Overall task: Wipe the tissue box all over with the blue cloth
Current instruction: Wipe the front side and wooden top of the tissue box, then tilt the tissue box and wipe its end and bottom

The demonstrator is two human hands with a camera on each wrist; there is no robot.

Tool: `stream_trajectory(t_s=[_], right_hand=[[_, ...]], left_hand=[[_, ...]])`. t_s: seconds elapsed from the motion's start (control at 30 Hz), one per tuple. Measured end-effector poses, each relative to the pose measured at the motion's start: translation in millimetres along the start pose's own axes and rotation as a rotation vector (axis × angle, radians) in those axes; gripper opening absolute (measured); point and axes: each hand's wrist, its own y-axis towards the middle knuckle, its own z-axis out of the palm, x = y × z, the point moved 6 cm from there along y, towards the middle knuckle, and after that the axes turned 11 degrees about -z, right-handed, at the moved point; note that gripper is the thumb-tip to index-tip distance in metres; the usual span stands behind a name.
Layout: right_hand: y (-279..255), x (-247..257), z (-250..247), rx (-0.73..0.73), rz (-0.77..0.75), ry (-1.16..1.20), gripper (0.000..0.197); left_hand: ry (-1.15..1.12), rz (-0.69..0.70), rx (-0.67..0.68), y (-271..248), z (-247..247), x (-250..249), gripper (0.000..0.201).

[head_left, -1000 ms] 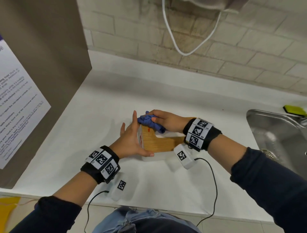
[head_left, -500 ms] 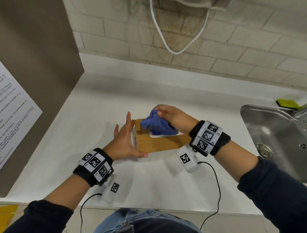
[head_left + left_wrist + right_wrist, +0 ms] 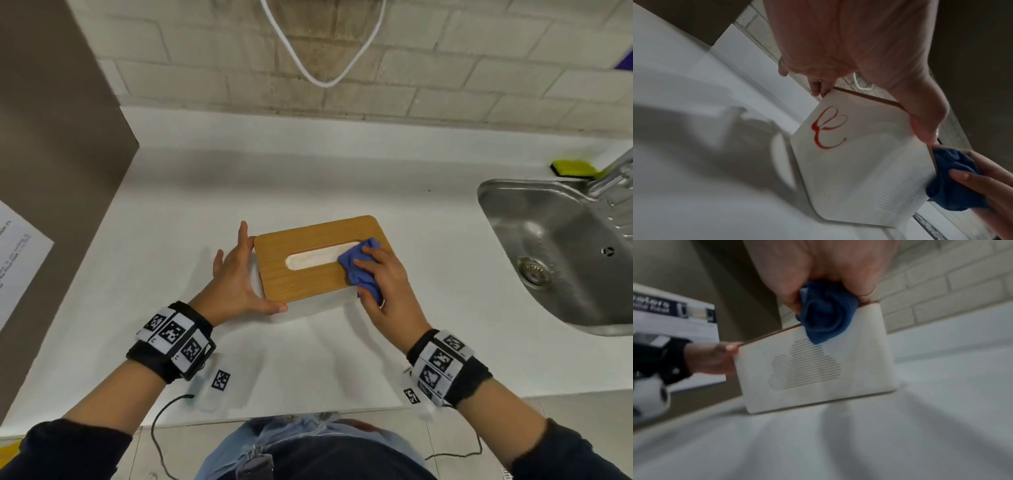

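Dark navy sleeves (image 3: 68,452) cover both forearms and stop short of the wrists. Just behind the left hand (image 3: 233,281) and the right hand (image 3: 387,291) sits a black wrist strap (image 3: 171,346) wrapped in a white band printed with square black-and-white coded markers. Below each strap hangs a small white pod (image 3: 214,383) bearing one such marker, and a thin black cable (image 3: 157,435) trails from it toward light blue jeans (image 3: 291,442).
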Motion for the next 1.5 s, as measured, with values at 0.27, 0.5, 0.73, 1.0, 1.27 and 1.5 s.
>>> stream_trajectory(t_s=[0.27,0.5,0.73,1.0,1.27,1.5], right_hand=[[20.2,46.7,68.4,0.311,-0.227,0.003,0.038],[-3.9,-16.7,-11.6,0.167,-0.036,-0.103,0.034],[-55.0,-78.3,-96.1,-0.399,0.597,0.122,0.021],[-77.6,-101.1,-94.4,-0.695,0.747,0.388,0.019],[-69.3,-93.3,-62.3,-0.77,0.75,0.889,0.018],[-59.8,-92.9,-55.4,-0.776,0.716,0.983,0.018]], left_hand=[[0.027,0.035,-0.026,4.9,0.2,3.1,0.147],[0.063,0.031,-0.023,4.8,-2.8,3.6,0.148],[0.158,-0.055,-0.012,32.9,-48.7,18.2,0.133],[0.322,0.329,-0.247,5.3,8.1,-94.2,0.061],[0.544,0.096,-0.427,33.2,88.3,-118.9,0.079],[0.402,0.118,-0.484,24.2,53.7,-120.3,0.068]])
